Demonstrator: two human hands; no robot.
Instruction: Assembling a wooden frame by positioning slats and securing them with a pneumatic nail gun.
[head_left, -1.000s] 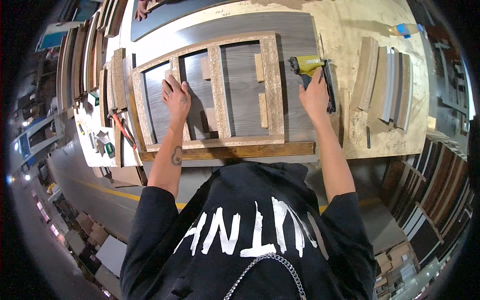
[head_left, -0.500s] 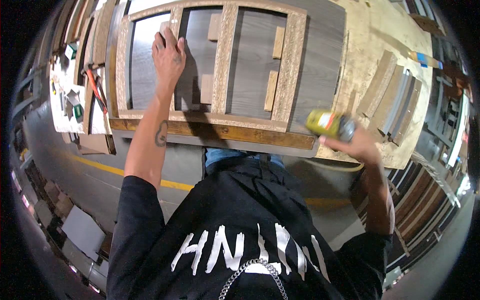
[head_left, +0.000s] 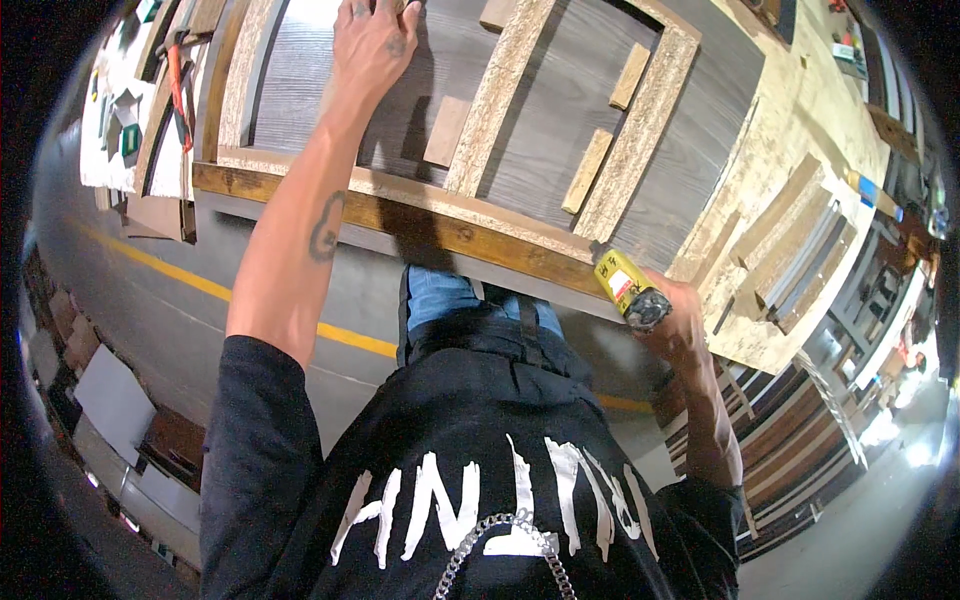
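A pale chipboard frame (head_left: 510,75) with crossbars lies on a dark wood-grain panel (head_left: 560,105). Along its near side runs a brown wooden strip (head_left: 460,235). My left hand (head_left: 375,45) lies over one crossbar, fingers apart, their tips cut off by the top edge of the view. In my right hand (head_left: 680,315) is a yellow and black nail gun (head_left: 630,287), its nose at the frame's near right corner; whether it touches cannot be made out. Small wooden blocks (head_left: 588,170) sit beside the frame's bars.
A light plywood sheet (head_left: 785,345) extends to the right, with several loose strips (head_left: 800,250) on it. At the left lie a hammer with an orange handle (head_left: 178,90) and more wooden strips. A yellow line (head_left: 360,340) crosses the floor.
My right hand has brought the nail gun left, onto the frame's near right corner. The view has shifted and tilted, so my left hand now appears nearer the top edge.
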